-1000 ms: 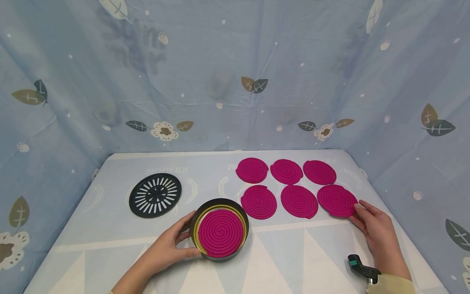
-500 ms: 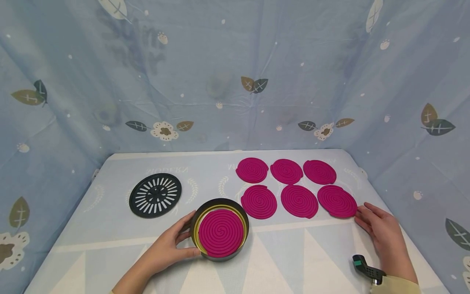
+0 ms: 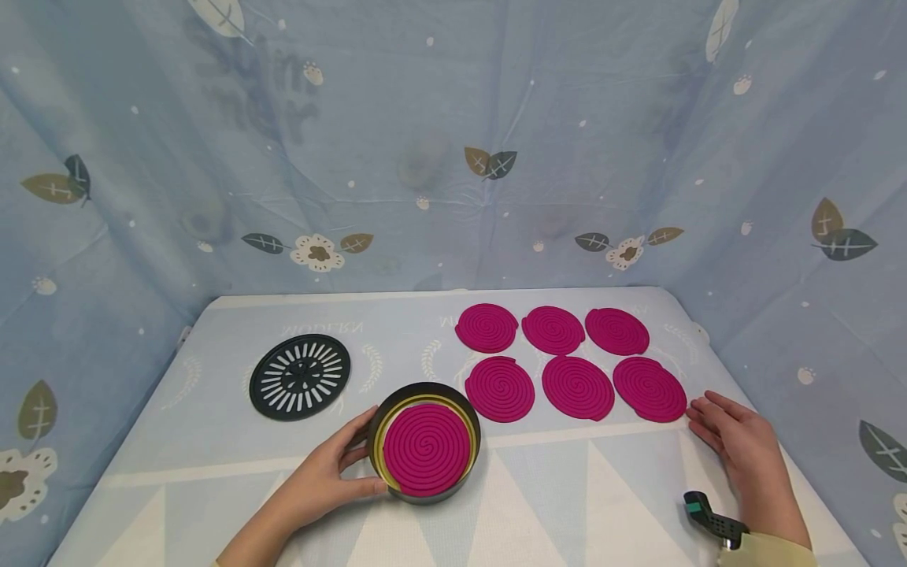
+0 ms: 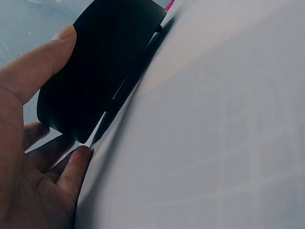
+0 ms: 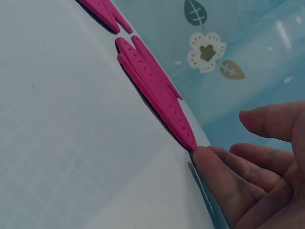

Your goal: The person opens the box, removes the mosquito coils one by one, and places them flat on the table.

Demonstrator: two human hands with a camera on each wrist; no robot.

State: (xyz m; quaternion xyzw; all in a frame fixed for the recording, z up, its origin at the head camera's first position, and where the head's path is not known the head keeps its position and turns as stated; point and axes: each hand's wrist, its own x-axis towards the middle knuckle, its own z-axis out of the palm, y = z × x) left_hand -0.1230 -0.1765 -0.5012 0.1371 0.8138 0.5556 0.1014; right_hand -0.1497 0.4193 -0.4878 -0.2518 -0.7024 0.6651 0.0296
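A round black mosquito coil tin (image 3: 375,453) with a yellow inner ring stands at the front middle, a pink spiral mosquito coil (image 3: 427,449) lying in it. My left hand (image 3: 327,476) holds the tin's left side, thumb at the near rim and fingers behind; the left wrist view shows the thumb (image 4: 52,52) on the tin's dark wall (image 4: 102,62). At the right, my right hand (image 3: 740,449) lies with loose fingers beside the near-right coil (image 3: 649,390), which rests flat on the table. In the right wrist view, a fingertip is right at that coil's edge (image 5: 157,95), thumb apart.
Several more pink coils (image 3: 578,388) lie in two rows at the back right. The slotted black lid (image 3: 301,377) lies at the back left. A patterned cloth (image 3: 397,102) hangs behind and at both sides of the table (image 3: 538,504).
My right hand has let go of the near-right coil and drawn back slightly to the right; that coil now lies flat. The left hand and the tin have stayed in place.
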